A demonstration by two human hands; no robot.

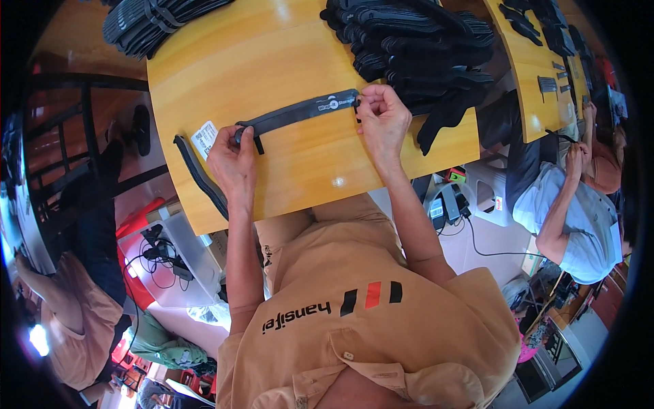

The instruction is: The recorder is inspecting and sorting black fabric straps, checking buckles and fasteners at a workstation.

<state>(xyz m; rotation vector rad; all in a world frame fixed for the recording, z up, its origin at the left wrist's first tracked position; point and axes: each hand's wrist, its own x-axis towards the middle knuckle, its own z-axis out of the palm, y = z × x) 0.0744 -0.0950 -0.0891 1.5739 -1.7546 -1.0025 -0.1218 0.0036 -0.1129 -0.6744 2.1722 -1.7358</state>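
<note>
A flat black strap [293,116] with pale printing near its right end is stretched between my hands, just over the yellow table [293,177]. My left hand [234,160] pinches its left end, where a short dark tab hangs down beside the thumb. At the other end, the fingertips of my right hand [384,123] are closed on the strap by a small dark piece, partly hidden by the fingers. Left of my left hand lies a white printed label [204,139], and along the table's left edge curves another black strap [199,176].
Black straps are heaped in a large pile [415,58] at the far right of the table. A banded bundle of straps [139,27] sits at the far left corner. To the right, a co-worker [569,218] works beside another table [538,82]. A clear bin [167,262] with cables stands lower left.
</note>
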